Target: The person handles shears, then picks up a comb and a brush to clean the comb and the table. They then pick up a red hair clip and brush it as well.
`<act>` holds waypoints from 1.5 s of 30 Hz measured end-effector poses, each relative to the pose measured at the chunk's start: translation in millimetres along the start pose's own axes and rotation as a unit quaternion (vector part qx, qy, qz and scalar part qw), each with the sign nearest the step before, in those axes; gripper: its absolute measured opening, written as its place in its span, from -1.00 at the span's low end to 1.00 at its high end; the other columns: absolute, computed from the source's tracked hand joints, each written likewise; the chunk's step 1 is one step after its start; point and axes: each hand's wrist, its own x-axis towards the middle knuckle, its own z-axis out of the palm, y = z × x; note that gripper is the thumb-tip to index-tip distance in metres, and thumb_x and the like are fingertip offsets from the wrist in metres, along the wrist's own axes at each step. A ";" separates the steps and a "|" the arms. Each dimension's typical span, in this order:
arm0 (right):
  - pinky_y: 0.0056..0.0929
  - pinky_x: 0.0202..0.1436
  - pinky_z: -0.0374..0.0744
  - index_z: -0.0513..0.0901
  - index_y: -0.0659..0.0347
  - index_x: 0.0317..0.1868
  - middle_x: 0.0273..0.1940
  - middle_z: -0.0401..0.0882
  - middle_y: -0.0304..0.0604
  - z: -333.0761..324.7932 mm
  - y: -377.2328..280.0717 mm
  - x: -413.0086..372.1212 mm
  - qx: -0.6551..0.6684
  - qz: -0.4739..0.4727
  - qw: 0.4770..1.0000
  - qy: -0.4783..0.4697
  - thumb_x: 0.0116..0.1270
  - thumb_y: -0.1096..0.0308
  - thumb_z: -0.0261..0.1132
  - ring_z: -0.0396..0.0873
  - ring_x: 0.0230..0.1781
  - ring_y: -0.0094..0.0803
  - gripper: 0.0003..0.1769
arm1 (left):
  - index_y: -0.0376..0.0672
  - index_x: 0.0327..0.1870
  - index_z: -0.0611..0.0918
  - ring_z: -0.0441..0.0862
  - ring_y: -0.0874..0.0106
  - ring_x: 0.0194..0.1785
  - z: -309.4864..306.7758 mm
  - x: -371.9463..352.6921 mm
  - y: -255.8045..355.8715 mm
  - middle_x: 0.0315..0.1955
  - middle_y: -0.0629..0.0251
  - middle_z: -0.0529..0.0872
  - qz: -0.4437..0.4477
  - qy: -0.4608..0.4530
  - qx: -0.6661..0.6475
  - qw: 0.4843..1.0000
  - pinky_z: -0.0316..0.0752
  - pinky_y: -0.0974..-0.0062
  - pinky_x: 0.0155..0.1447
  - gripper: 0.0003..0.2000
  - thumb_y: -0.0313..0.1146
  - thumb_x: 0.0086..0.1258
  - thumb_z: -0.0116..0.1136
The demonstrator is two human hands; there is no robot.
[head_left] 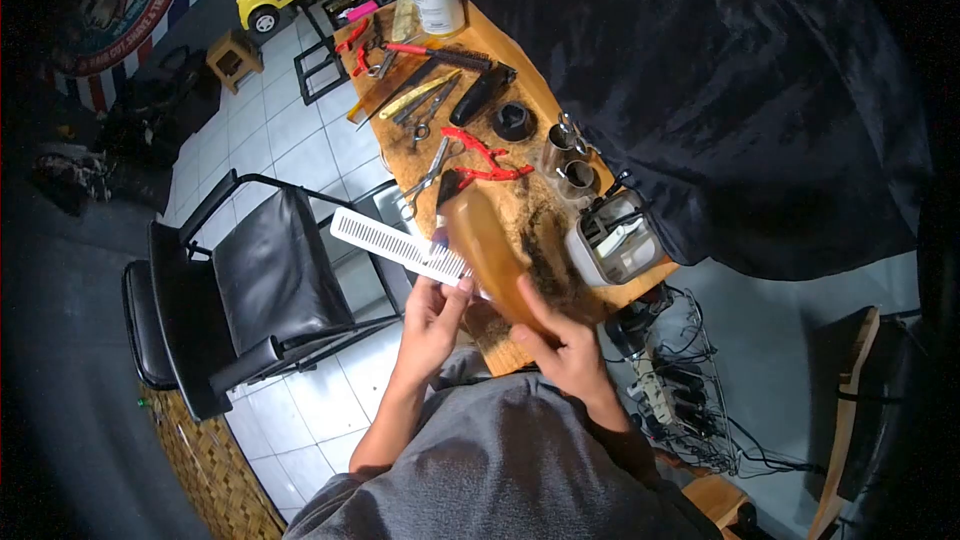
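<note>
Between the fingers of my left hand (pixel 435 322) is a wide white comb (pixel 385 242), its teeth facing the table and its free end pointing up and left. My right hand (pixel 565 342) is wrapped round a tan brush (pixel 486 245), which is blurred and held over the comb's near end. The brush's bristles are mostly hidden behind its smooth back. Both hands are above the near end of a wooden table (pixel 545 205) strewn with dark hair clippings. Beyond the brush lie red hair clips (pixel 490 152) and scissors (pixel 428 178).
Farther along the table are a black clipper (pixel 482 95), a yellow razor (pixel 418 94), a red-handled brush (pixel 440 54) and a can (pixel 437 0). Metal cups (pixel 578 178) and a plastic container (pixel 625 240) line the right edge. A black chair (pixel 275 265) stands left; cables (pixel 690 390) hang right.
</note>
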 end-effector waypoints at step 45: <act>-0.55 0.02 0.50 0.39 0.21 0.30 0.24 0.45 -0.05 -2.5 1.6 -14.7 0.018 0.084 0.995 -0.041 0.34 0.42 0.23 0.55 0.09 -0.47 -0.49 | -0.30 0.27 0.27 0.60 0.43 0.02 7.2 1.4 6.4 0.05 0.18 0.58 0.012 0.018 -0.157 0.987 0.55 0.46 0.09 -0.61 -0.52 0.45 -0.05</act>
